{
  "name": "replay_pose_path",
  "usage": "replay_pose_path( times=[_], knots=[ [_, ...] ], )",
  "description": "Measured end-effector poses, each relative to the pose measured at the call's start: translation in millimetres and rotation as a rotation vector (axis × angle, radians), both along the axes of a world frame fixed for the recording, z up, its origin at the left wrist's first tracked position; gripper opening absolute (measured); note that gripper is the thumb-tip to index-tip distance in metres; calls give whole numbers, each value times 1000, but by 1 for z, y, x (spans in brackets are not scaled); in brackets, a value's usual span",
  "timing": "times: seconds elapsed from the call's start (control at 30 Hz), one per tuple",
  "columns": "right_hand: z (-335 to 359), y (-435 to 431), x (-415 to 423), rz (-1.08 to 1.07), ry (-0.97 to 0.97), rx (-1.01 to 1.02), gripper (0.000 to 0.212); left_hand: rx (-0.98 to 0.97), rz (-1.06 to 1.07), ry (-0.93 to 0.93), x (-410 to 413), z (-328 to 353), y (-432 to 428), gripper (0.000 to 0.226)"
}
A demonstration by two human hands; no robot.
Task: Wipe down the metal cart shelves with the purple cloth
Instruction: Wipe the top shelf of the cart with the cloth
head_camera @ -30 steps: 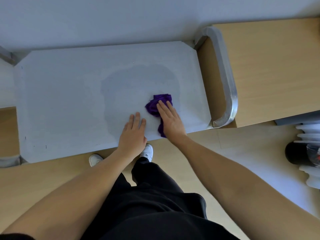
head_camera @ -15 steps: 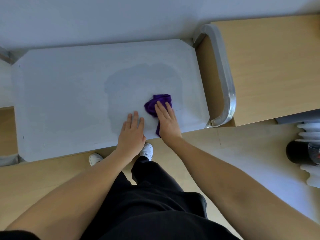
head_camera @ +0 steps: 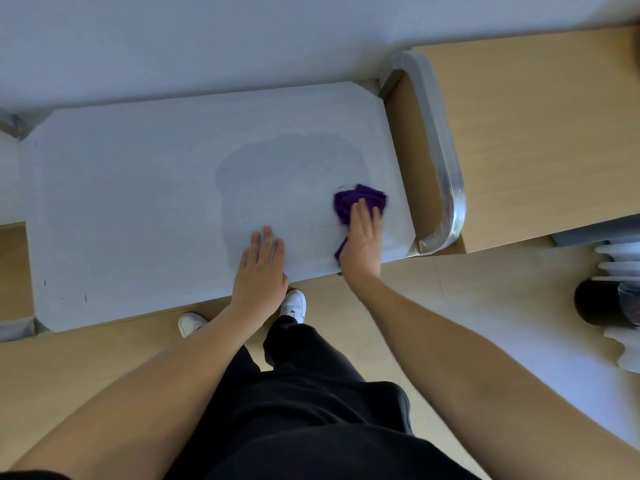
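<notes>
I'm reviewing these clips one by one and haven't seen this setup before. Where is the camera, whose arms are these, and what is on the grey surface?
There is no machine here. A person does the job with bare hands, and all the pictures come from one wide-angle camera worn on that person's head, looking forward and down. That is why you see their own forearms, black trousers and white shoes.

The grey surface is the top shelf of a metal cart, with its curved handle at the right end. The right hand presses a bunched purple cloth flat against the shelf near that end, fingers straight. The left hand lies flat on the shelf near its front edge and holds nothing. A darker patch on the shelf looks damp. Nothing else lies on it.
</notes>
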State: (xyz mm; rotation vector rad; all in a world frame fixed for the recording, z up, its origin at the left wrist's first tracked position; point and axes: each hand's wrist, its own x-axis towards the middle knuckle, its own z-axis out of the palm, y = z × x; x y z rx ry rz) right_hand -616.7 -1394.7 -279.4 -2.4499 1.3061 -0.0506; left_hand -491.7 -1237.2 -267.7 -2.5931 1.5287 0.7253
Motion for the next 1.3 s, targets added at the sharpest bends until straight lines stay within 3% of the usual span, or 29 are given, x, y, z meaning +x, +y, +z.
replay_pose_path(
  times=[0.1,0.23,0.43,0.7,1.03,1.3],
  knots=[
    [-6,35,19,180,-107,90,84,-1,-13,-4,2,-1,2,62],
    [-1,13,4,373,-73,50,68,-19,-19,-4,3,-3,2,61],
    [1,-53,-48,97,129,-52,83,-32,-14,27,2,-4,2,61],
    [-8,-35,-31,-91,23,-26,82,-84,-11,49,9,-7,11,59],
    [-4,8,4,-146,8,-7,82,-85,116,-15,52,-4,63,57],
    [-2,85,64,-58,-54,26,88,-67,175,-31,100,1,129,58]
  ],
)
